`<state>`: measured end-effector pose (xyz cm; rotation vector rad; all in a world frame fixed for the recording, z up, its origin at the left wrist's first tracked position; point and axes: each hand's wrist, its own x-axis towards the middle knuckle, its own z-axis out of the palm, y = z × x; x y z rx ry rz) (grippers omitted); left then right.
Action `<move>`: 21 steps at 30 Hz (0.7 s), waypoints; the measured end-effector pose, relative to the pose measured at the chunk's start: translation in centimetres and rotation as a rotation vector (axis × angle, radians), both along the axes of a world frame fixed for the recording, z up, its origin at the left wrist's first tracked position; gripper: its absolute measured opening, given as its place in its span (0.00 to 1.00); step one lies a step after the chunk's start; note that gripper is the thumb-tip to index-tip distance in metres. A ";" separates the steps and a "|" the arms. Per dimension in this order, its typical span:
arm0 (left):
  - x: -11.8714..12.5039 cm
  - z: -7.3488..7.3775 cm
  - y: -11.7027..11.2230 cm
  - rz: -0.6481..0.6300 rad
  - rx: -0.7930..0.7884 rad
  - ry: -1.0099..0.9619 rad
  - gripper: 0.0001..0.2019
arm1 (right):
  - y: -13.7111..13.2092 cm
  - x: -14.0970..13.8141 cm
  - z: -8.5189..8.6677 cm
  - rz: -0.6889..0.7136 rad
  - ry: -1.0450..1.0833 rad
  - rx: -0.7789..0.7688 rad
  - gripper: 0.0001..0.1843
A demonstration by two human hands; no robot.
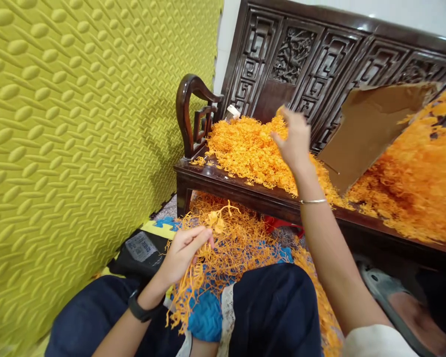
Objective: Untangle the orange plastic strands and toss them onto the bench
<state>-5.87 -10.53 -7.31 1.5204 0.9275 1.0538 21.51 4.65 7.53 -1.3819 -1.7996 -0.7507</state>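
Note:
My left hand (184, 250) is closed on a bunch of thin orange plastic strands (215, 258) that hangs over my lap. My right hand (295, 139) is raised over the heap of small orange plastic pieces (245, 148) on the dark wooden bench (223, 181). Its fingers are blurred by motion, and a small orange bit shows at the fingertips. A thin bangle sits on that wrist, a black band on the left one.
A brown cardboard sheet (367, 129) leans on the bench back, splitting the orange heap; more pieces (419, 188) lie to its right. Orange scraps (238, 233) cover the floor mat under the bench. A yellow padded wall (78, 124) stands left. A black bag (141, 253) lies by my knee.

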 end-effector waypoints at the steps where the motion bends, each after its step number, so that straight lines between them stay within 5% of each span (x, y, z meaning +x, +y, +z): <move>1: 0.1 -0.1 0.2 0.004 -0.017 -0.010 0.22 | 1.3 0.2 -1.3 -0.056 0.006 -0.123 0.22; 3: 0.1 -0.3 0.5 0.014 -0.025 -0.018 0.22 | 2.8 0.8 -4.2 -0.113 0.015 -0.314 0.24; 8: 0.1 -0.7 0.8 0.018 -0.018 -0.008 0.22 | 2.5 1.2 -9.1 -0.093 0.031 -0.357 0.24; 21: 0.8 -1.9 1.9 -0.011 -0.054 -0.036 0.21 | 1.1 -3.1 -8.1 0.164 -0.022 -0.489 0.10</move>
